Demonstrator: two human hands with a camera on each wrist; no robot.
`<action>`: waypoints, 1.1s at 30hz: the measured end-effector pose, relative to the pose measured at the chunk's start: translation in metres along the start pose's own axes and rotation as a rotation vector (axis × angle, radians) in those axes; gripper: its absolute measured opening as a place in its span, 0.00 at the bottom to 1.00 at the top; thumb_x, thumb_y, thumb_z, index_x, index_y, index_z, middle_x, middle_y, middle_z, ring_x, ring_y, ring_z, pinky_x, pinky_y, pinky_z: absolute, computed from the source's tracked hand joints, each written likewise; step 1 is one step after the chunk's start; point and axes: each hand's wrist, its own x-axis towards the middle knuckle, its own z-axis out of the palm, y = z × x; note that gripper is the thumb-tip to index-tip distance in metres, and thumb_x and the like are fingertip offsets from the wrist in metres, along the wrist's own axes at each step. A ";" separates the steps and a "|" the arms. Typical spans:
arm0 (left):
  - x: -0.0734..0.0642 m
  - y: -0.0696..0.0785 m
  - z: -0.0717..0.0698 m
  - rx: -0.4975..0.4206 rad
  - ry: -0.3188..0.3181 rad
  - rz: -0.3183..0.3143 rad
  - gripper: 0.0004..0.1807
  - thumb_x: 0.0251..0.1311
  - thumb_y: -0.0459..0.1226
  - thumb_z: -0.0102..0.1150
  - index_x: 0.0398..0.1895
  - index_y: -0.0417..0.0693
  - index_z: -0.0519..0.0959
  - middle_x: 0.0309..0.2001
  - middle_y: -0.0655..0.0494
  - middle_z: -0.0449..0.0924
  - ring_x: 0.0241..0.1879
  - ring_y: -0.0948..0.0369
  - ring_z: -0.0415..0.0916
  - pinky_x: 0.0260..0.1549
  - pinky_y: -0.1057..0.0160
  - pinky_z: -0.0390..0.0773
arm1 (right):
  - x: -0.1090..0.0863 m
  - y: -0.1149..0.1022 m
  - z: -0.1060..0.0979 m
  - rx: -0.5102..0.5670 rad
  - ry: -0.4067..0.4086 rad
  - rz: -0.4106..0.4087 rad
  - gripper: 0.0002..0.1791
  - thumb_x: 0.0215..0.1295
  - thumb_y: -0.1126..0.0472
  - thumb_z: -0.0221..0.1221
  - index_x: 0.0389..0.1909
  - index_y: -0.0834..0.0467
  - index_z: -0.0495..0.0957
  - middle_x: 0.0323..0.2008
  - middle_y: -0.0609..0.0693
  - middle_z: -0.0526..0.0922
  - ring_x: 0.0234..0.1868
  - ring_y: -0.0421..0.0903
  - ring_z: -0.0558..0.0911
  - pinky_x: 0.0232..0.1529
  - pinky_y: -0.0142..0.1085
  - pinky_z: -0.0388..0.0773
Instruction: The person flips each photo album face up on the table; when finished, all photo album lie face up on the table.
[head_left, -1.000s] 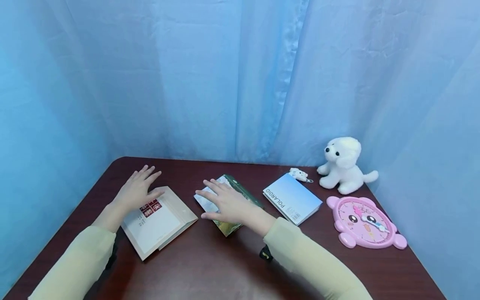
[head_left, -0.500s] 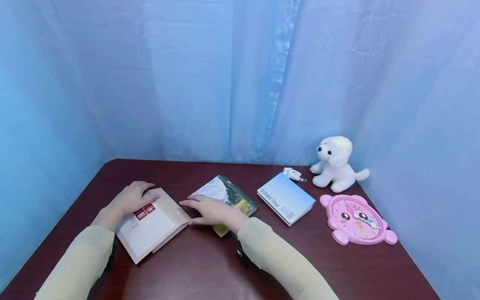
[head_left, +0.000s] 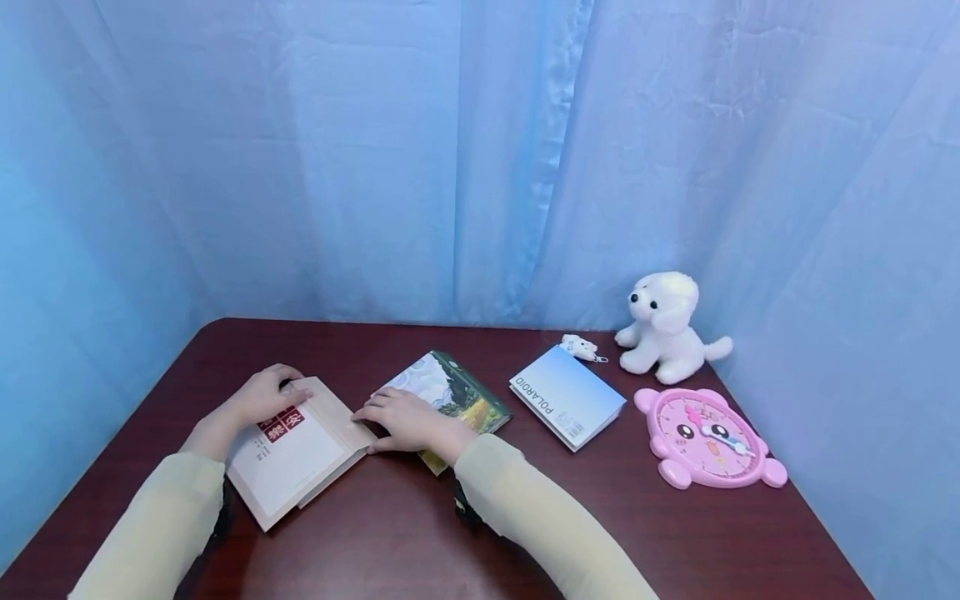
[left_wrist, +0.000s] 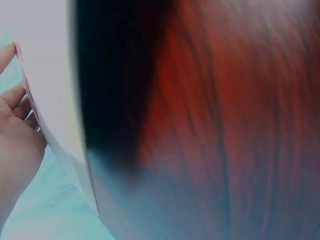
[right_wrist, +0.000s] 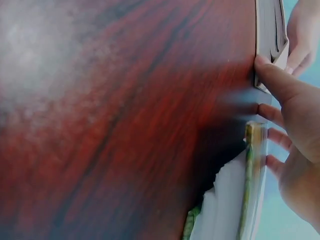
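Note:
A beige hardcover book [head_left: 311, 462] with a red square of characters lies tilted on the table at left. My left hand [head_left: 258, 398] grips its far left edge, thumb on the cover. At the right corner of that book my right hand [head_left: 408, 423] pinches with thumb and index finger; in the right wrist view the thumb of this hand [right_wrist: 302, 125] sits against the book's end [right_wrist: 270, 27]. Its other fingers spread over a painted-cover book with a green spine [head_left: 476, 396]. The left wrist view shows the left hand [left_wrist: 17, 137] behind the pale cover [left_wrist: 45, 55].
A blue-white POLAROID album [head_left: 566, 400] lies right of the painted book, a small white plush keychain [head_left: 579, 346] at its far corner. A white plush dog [head_left: 663, 325] sits at back right, before a pink clock [head_left: 708, 437]. Blue curtains [head_left: 375, 167] hang behind the dark table [head_left: 375, 550].
Both hands have come down from above the books onto the beige book. My right hand has moved left to its corner. The whole scene has shifted slightly left in view.

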 end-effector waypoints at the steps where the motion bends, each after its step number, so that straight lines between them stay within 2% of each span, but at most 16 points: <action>1: 0.001 0.000 0.000 -0.005 0.000 -0.002 0.32 0.64 0.48 0.54 0.57 0.26 0.68 0.57 0.27 0.67 0.55 0.36 0.67 0.51 0.40 0.70 | 0.000 0.000 0.000 0.002 -0.003 0.006 0.30 0.60 0.40 0.59 0.63 0.42 0.69 0.58 0.39 0.75 0.64 0.42 0.67 0.65 0.34 0.61; 8: 0.001 0.001 0.000 -0.029 -0.008 -0.043 0.31 0.64 0.46 0.54 0.57 0.26 0.68 0.55 0.27 0.69 0.50 0.40 0.71 0.45 0.44 0.74 | -0.001 -0.003 -0.003 0.051 -0.015 0.026 0.30 0.61 0.40 0.59 0.64 0.43 0.69 0.59 0.40 0.74 0.66 0.44 0.65 0.66 0.35 0.60; 12: 0.002 0.003 -0.006 -0.034 -0.009 -0.058 0.31 0.63 0.48 0.55 0.58 0.29 0.69 0.55 0.28 0.69 0.49 0.41 0.72 0.43 0.45 0.74 | -0.003 -0.003 -0.007 0.161 -0.021 0.049 0.30 0.62 0.42 0.58 0.65 0.44 0.68 0.61 0.40 0.73 0.68 0.45 0.64 0.67 0.35 0.59; 16: 0.003 0.006 -0.013 -0.030 0.010 -0.049 0.30 0.62 0.50 0.55 0.56 0.33 0.72 0.57 0.29 0.69 0.51 0.40 0.70 0.44 0.44 0.73 | -0.006 0.000 -0.011 0.266 -0.001 0.031 0.30 0.63 0.44 0.58 0.65 0.47 0.67 0.61 0.42 0.73 0.64 0.41 0.69 0.65 0.31 0.61; 19: 0.003 0.011 -0.018 -0.024 0.022 -0.053 0.31 0.61 0.52 0.56 0.56 0.33 0.73 0.57 0.30 0.69 0.52 0.40 0.70 0.46 0.43 0.73 | -0.007 0.000 -0.015 0.321 0.016 0.001 0.31 0.63 0.46 0.59 0.66 0.49 0.66 0.61 0.44 0.73 0.62 0.39 0.71 0.63 0.28 0.63; 21: 0.003 0.015 -0.021 -0.027 0.025 -0.063 0.32 0.60 0.53 0.57 0.56 0.33 0.72 0.56 0.31 0.70 0.50 0.42 0.71 0.44 0.44 0.74 | -0.009 -0.001 -0.019 0.352 0.014 -0.003 0.32 0.63 0.46 0.58 0.67 0.50 0.65 0.63 0.45 0.71 0.64 0.40 0.69 0.64 0.28 0.62; 26: 0.003 0.026 -0.029 -0.025 0.037 -0.070 0.36 0.58 0.55 0.59 0.55 0.31 0.72 0.53 0.33 0.73 0.46 0.46 0.74 0.41 0.48 0.76 | -0.012 -0.003 -0.028 0.405 0.005 0.002 0.33 0.64 0.45 0.57 0.68 0.48 0.63 0.65 0.45 0.68 0.67 0.41 0.66 0.65 0.30 0.61; 33: 0.004 0.036 -0.038 0.032 0.066 -0.051 0.36 0.54 0.56 0.63 0.51 0.32 0.77 0.49 0.34 0.76 0.43 0.46 0.75 0.39 0.49 0.77 | -0.019 -0.005 -0.036 0.448 0.022 0.011 0.33 0.63 0.45 0.57 0.68 0.48 0.63 0.65 0.44 0.69 0.63 0.37 0.69 0.62 0.28 0.64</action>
